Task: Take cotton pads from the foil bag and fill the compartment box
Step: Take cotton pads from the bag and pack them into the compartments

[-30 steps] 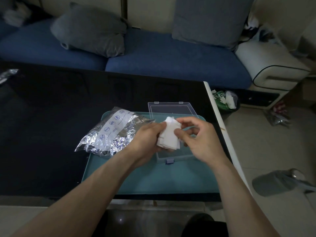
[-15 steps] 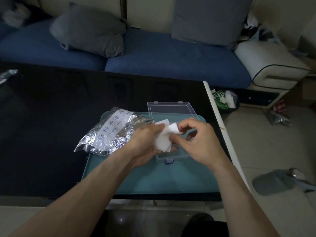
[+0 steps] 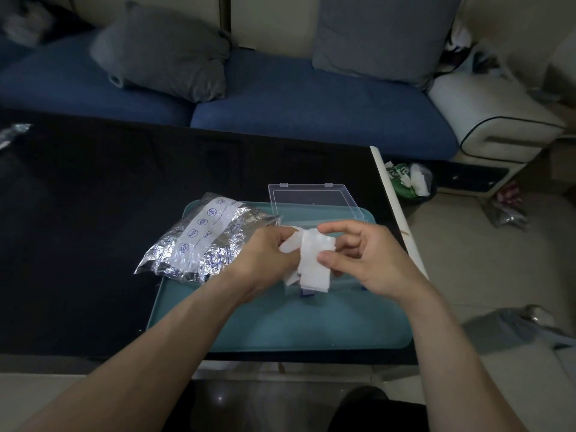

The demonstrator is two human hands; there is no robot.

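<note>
We've got both hands together over the teal tray [image 3: 280,325], which sits on the dark bench [image 3: 93,213]. Our left hand [image 3: 265,260] grips a small bunch of white cotton pads [image 3: 311,263] from the left side, fingers curled round them. Our right hand [image 3: 371,260] pinches the front pad with the thumb, index finger stretched out over the top. The pads hang right between the two hands, above the clear compartment box [image 3: 307,293], which is mostly hidden behind them, so we can't tell what's in its compartments. Just past the hands, its clear lid [image 3: 314,199] lies open and flat. Just left of our left hand is the crinkled foil bag [image 3: 205,241], lying partly on the tray, partly on the bench. Farther back there's a blue sofa [image 3: 311,110] with grey cushions.
</note>
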